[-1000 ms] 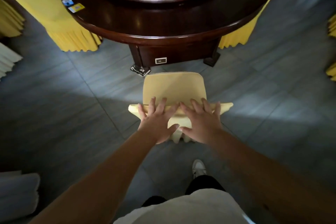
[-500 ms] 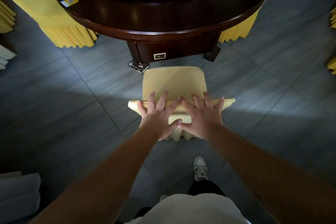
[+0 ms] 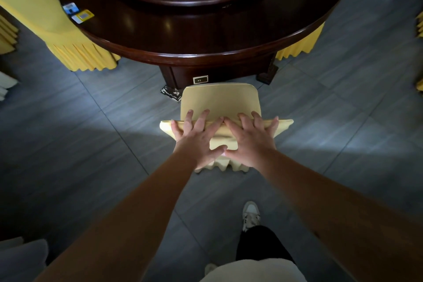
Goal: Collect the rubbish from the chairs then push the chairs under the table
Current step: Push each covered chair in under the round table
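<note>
Pressing left hand [image 3: 198, 138], right hand [image 3: 249, 139] on chair [image 3: 219, 101] back, near table [image 3: 206, 36]

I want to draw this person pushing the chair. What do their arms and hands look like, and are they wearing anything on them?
Both arms are bare with no sleeves showing. The left hand and right hand wear no gloves, and no rings, watch or bracelets show.

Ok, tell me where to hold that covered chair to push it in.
Hold the chair by the top edge of its backrest, coming from behind. The back faces the person and the seat faces the table. Both hands, left hand and right hand, lie flat there.
</note>
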